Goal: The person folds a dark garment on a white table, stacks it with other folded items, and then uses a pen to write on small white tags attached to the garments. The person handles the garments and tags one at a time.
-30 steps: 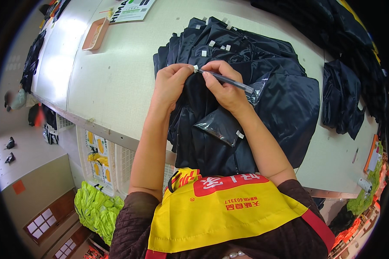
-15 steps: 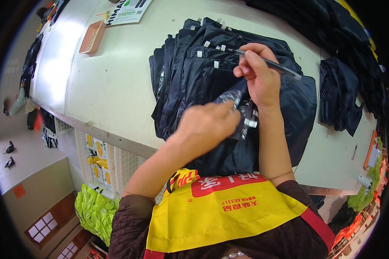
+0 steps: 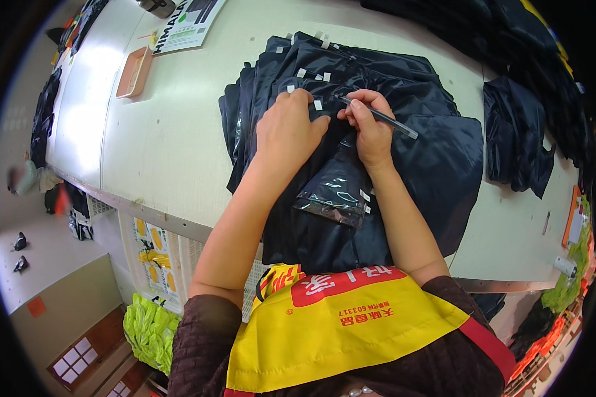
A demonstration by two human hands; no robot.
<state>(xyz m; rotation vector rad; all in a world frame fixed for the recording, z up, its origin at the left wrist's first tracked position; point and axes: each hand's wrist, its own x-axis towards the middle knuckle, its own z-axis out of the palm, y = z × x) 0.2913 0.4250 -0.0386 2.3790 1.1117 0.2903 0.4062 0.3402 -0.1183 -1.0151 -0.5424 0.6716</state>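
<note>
A layered pile of shiny dark navy garments [image 3: 437, 152] lies in front of me, with small white labels along its far edges. My left hand [image 3: 287, 129] rests on the pile near the labels, its thumb apart from its bent fingers. A pen with a clear barrel [image 3: 394, 124] is held in my right hand [image 3: 372, 132], its tip pointing left toward the labelled edge. Between my forearms lies a piece with a clear, glossy plastic part [image 3: 331, 192], and white tags show at its right side.
The garments lie on a pale table [image 3: 172, 145]. A pinkish tray [image 3: 134, 73] and a printed sheet [image 3: 191, 26] are at the far left. More dark garments [image 3: 516, 139] lie on the right. White crates [image 3: 189, 255] and a lime-green bundle [image 3: 151, 331] stand below the table's left edge.
My left hand has moved from the clear plastic part up and left to the labelled edge. My right hand, still with the pen, has shifted slightly left and down.
</note>
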